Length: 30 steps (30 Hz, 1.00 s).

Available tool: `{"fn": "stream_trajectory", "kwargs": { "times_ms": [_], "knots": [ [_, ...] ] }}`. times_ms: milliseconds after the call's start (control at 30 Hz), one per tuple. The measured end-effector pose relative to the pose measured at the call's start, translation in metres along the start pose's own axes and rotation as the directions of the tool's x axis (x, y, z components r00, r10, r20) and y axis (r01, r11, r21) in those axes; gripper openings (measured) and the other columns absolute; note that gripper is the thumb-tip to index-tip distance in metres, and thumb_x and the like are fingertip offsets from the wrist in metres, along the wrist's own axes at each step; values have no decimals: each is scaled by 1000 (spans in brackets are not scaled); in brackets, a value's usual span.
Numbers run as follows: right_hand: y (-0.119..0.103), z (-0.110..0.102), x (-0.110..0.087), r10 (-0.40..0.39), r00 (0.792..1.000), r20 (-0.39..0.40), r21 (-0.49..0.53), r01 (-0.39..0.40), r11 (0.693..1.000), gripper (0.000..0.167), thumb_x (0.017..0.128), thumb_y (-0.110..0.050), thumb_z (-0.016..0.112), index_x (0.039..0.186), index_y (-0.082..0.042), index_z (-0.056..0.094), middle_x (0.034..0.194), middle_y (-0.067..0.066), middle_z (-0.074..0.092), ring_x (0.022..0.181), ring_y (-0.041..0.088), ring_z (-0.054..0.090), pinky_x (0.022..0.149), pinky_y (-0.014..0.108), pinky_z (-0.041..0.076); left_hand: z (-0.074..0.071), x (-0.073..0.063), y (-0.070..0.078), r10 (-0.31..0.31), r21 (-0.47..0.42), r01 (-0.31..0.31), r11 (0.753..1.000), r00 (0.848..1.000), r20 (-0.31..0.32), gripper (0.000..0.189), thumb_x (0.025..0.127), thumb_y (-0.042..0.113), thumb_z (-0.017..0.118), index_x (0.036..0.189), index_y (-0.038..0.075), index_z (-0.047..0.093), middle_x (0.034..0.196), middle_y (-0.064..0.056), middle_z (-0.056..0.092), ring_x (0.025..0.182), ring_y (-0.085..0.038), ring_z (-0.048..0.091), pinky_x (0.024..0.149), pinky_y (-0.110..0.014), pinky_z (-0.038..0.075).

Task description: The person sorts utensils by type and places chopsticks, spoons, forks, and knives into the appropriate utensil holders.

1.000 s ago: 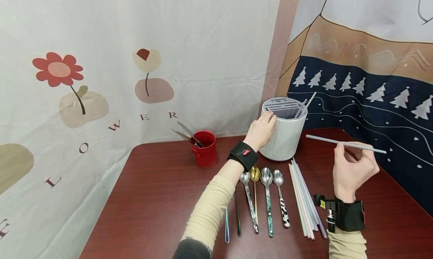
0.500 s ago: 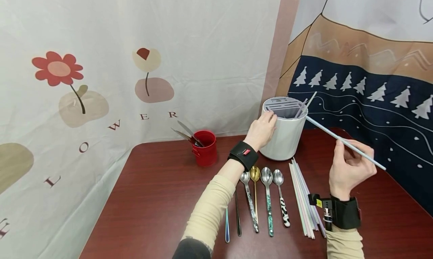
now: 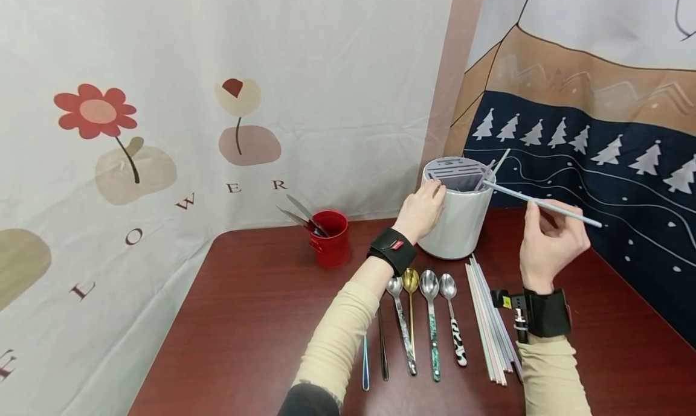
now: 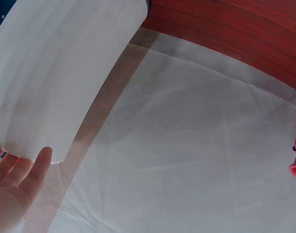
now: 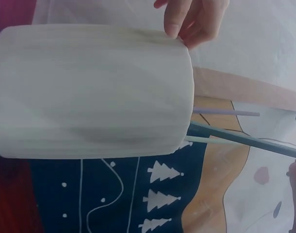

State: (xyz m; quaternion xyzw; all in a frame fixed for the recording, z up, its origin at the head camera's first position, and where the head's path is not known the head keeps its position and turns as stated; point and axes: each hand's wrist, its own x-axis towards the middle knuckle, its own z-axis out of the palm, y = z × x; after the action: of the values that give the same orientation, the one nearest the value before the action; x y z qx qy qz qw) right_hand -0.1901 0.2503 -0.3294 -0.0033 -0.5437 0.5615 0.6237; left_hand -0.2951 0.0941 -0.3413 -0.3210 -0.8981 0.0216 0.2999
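Note:
A white cylindrical utensil holder (image 3: 457, 229) with a slotted grey insert stands at the back of the table. My left hand (image 3: 421, 209) grips its rim; the left wrist view has the thumb against the outer wall and the other fingers over the edge. Between thumb and fingers, my right hand (image 3: 551, 244) pinches a long light-blue straw (image 3: 508, 191), tilted with its far end at the holder's opening. Inside, a purple straw (image 5: 230, 112) and a pale green straw (image 3: 502, 160) stick up. More pastel straws (image 3: 489, 319) lie bundled below the holder.
Several spoons lie in a row left of the bundle, including a gold spoon (image 3: 411, 282) and a cow-print spoon (image 3: 455, 337). A red bucket (image 3: 331, 247) holding knives (image 3: 306, 214) stands further left. Printed cloths (image 3: 348, 90) hang behind the dark red table (image 3: 244, 331).
My right hand has moved left and up, bringing the light-blue straw's far end from beside the holder to its rim. The left hand stays on the rim.

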Motion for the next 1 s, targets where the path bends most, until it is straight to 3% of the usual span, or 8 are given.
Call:
{"fn": "stream_trajectory", "kwargs": {
  "times_ms": [167,333,400,633,1000],
  "knots": [
    [13,11,11,-18,998,66,-100,25,995,10,81,-8,73,87,0,72,84,-14,63,76,0,66,74,12,53,1,-1,0,-1,2,1,1000,1000,2,38,97,35,52,130,15,54,136,-1,54,129,-13,49,83,-25,55],
    [19,21,17,-21,992,127,-178,44,983,3,82,-11,72,85,-12,72,82,-10,63,77,-5,63,75,9,52,0,-1,0,-4,1,4,1000,1000,5,38,97,34,51,130,15,54,136,-1,54,130,-12,48,83,-24,55],
    [21,25,19,5,989,146,-207,26,978,5,83,-12,72,87,-9,72,83,-9,63,77,-6,62,75,8,51,-1,0,0,-5,2,5,1000,1000,12,38,97,34,51,130,15,53,137,-1,54,130,-12,48,84,-24,55],
    [24,29,22,91,981,172,-303,-35,952,26,86,-22,69,94,3,69,80,-28,55,76,-12,59,74,6,49,1,0,0,-3,7,2,1000,1000,22,40,97,35,50,131,15,53,137,-1,53,130,-12,48,84,-24,54],
    [31,29,21,136,968,209,-353,-55,934,23,88,-20,65,94,2,68,77,-31,53,72,-16,55,70,4,43,-1,-1,0,8,12,-8,1000,1000,-20,38,96,34,53,129,14,54,133,-1,55,128,-13,50,81,-24,55]
  ]
}}
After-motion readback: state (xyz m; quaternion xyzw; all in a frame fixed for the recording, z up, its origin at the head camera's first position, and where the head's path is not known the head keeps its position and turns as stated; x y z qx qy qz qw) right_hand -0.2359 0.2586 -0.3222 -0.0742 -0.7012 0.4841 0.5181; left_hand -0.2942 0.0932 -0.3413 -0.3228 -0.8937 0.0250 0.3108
